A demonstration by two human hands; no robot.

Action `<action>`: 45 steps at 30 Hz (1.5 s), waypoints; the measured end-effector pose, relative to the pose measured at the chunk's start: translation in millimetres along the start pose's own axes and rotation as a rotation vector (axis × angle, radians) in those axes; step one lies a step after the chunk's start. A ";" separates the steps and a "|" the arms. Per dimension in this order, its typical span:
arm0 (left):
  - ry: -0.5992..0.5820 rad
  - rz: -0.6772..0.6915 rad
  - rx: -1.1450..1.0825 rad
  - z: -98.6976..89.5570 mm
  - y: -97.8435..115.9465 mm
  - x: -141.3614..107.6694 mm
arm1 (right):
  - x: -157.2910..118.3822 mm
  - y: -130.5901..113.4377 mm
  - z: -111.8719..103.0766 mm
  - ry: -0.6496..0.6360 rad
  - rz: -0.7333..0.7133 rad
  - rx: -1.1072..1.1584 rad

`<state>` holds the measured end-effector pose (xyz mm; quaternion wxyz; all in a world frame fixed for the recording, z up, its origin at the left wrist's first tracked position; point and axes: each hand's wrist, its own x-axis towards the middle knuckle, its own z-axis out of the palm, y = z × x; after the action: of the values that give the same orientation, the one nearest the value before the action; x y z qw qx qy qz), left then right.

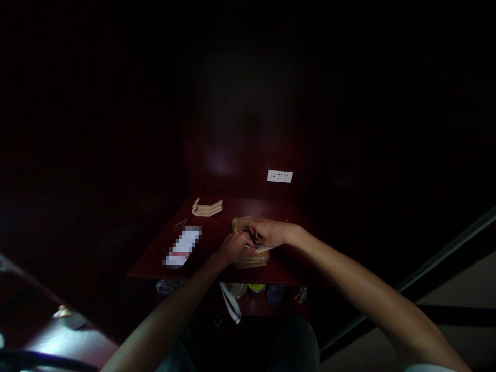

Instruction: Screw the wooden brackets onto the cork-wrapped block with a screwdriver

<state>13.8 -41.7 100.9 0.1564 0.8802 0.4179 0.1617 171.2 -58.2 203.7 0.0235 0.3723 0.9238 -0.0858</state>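
Head view: left hand [234,247] and right hand [269,233] close together near the table's middle, fingers bunched and pinching a small dark-yellow item [254,238], exact grip partly hidden. Tan packet [251,261] lies right under them on dark red table [217,219]. Far left: cream strap [206,208], small metal clip [180,222]. Nearer left: blurred white card [182,247]. White socket plate [279,176] on far wall.
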 end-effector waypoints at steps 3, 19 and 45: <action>0.021 0.001 0.009 1.9 -1.7 0.7 | 0.6 5.1 2.0 0.005 -0.004 -0.067; -0.021 -0.055 0.058 -2.8 3.2 0.2 | 4.3 -6.3 1.6 0.043 -0.089 -0.060; 0.004 -0.076 0.014 1.4 -0.5 1.4 | 4.4 7.4 -0.9 0.016 0.065 -0.141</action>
<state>14.9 -40.5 99.6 0.1552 0.8644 0.4525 0.1546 173.1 -49.8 203.0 0.0453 0.4002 0.9151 -0.0166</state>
